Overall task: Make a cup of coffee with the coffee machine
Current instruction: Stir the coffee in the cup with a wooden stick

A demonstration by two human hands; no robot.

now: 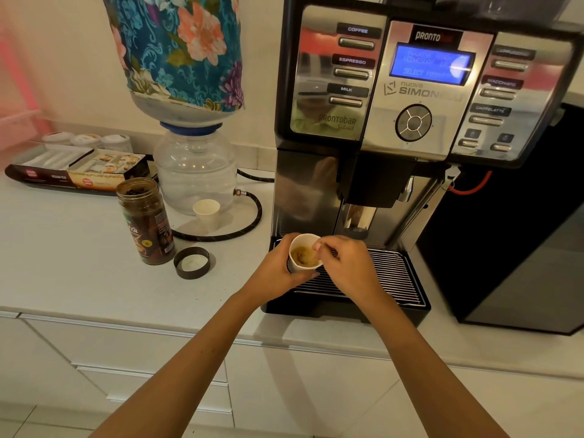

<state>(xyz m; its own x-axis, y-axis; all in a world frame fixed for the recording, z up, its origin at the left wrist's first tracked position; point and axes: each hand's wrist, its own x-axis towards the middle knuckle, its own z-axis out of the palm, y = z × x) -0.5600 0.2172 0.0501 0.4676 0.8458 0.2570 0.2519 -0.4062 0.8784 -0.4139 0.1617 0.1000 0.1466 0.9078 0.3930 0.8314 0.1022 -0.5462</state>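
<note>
i note the left hand (278, 267) wrapped around a white paper cup (304, 252) of frothy brown coffee, held above the drip grate (379, 273) of the coffee machine (420, 99), while the right hand (344, 260) pinches something at the cup's rim that i cannot identify.

My left hand (278, 267) gripped the cup (304, 252) over the front left of the drip tray (379, 273), under the coffee machine (420, 99). My right hand (344, 263) sat just right of it, fingers over the rim. Left of the tray, on the counter (79, 263), lay a lid (191, 263), then a jar (146, 221). Behind them stood a second cup (207, 213) before the water dispenser (194, 172)
</note>
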